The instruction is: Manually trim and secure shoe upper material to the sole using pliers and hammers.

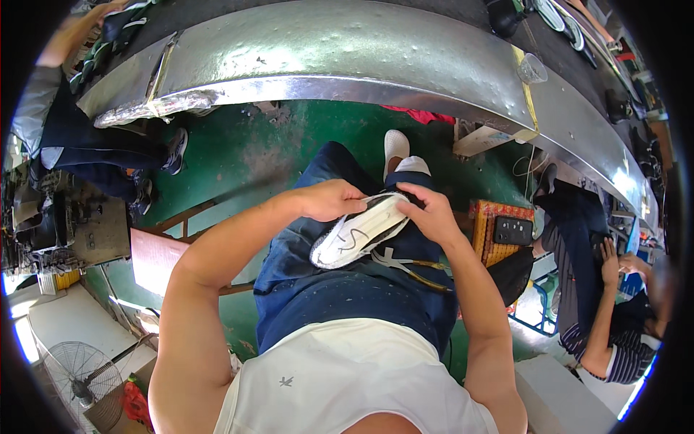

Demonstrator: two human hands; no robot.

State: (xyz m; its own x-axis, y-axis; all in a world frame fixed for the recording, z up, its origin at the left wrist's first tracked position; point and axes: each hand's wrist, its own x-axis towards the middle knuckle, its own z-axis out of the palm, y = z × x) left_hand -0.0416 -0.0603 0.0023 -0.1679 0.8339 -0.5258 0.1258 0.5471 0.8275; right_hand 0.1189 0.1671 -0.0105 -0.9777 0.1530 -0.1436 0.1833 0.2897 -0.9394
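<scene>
- White shoe (358, 235) was held slanted over the dark blue trousers (311, 293), near end down-left.
- Far end: left edge was pinched by left hand (329, 200), right edge gripped by right hand (430, 213).
- Pliers (419, 275) were lodged between shoe and right forearm; tight room there.
- Green floor (275, 137) was left as a gap between knees and metal bench (311, 43) edge.

A lap (289, 264) in dark blue trousers carries pliers (395, 263), and beyond it a metal-edged bench (325, 43) bears several shoes (551, 14) on its dark top (459, 10).
</scene>
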